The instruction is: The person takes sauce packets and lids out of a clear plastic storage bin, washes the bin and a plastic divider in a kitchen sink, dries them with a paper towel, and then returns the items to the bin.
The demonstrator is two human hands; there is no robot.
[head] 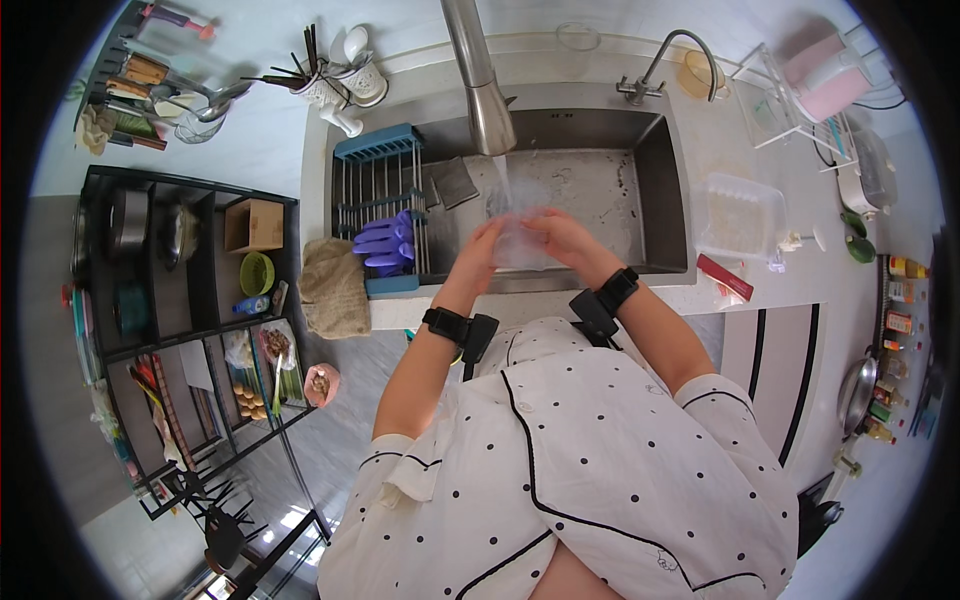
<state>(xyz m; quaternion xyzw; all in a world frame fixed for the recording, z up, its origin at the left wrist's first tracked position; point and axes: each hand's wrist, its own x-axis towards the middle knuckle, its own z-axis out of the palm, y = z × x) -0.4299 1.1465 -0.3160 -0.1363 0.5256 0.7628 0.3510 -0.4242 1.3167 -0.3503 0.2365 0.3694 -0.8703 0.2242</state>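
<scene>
Water runs from the metal faucet (491, 124) over a translucent, pale thing (521, 244), perhaps a plastic bag or container; its kind cannot be told. My left hand (480, 251) grips its left side, and my right hand (559, 232) grips its right side, both over the near part of the stainless steel sink (585, 195). The fingertips are partly hidden behind the clear thing and the water. A dark flat piece (455, 183) lies in the sink, left of the stream.
Purple rubber gloves (386, 241) hang on the blue-ended drying rack (379, 142) at the sink's left, beside a brown towel (334, 289). On the right counter are a clear plastic tray (742, 217) and a red packet (724, 277). A curved small tap (660, 67) stands behind the sink.
</scene>
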